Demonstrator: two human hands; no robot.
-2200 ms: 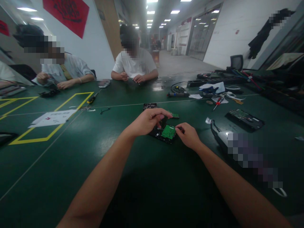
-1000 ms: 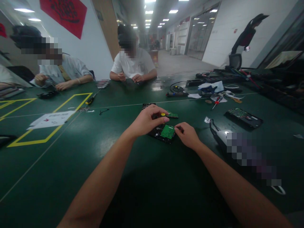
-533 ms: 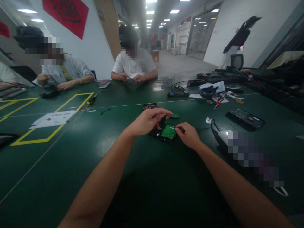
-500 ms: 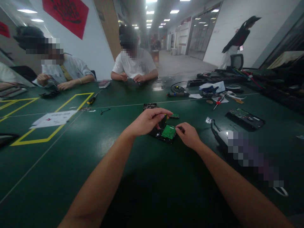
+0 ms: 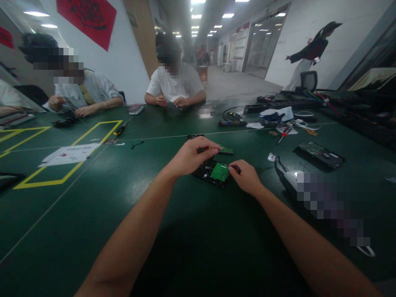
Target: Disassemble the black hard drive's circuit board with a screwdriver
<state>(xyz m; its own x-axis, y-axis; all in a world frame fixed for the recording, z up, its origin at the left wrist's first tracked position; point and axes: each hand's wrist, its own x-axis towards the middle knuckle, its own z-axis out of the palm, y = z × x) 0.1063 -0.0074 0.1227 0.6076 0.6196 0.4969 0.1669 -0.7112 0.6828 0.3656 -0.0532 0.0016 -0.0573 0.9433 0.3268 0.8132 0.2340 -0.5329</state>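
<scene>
A black hard drive (image 5: 206, 172) with a green circuit board (image 5: 220, 171) on top lies on the dark green table (image 5: 93, 198) in front of me. My left hand (image 5: 192, 156) hovers over the drive's far edge with its fingers pinched on a thin tool with a yellow part, mostly hidden. My right hand (image 5: 246, 176) rests at the drive's right side, fingers curled against the board's edge. A second small green board (image 5: 226, 150) lies just behind the drive.
Two people sit across the table, one at the left (image 5: 80, 93), one at the middle (image 5: 175, 84). A yellow-handled screwdriver (image 5: 119, 130), a white paper (image 5: 69, 153), another drive (image 5: 318, 154), cables and tools (image 5: 278, 119) lie around. A person (image 5: 306, 57) walks at the back right.
My left hand has lifted slightly and closed tighter over the drive's far edge. The person at the back right has stepped further along the wall. My right hand has stayed put.
</scene>
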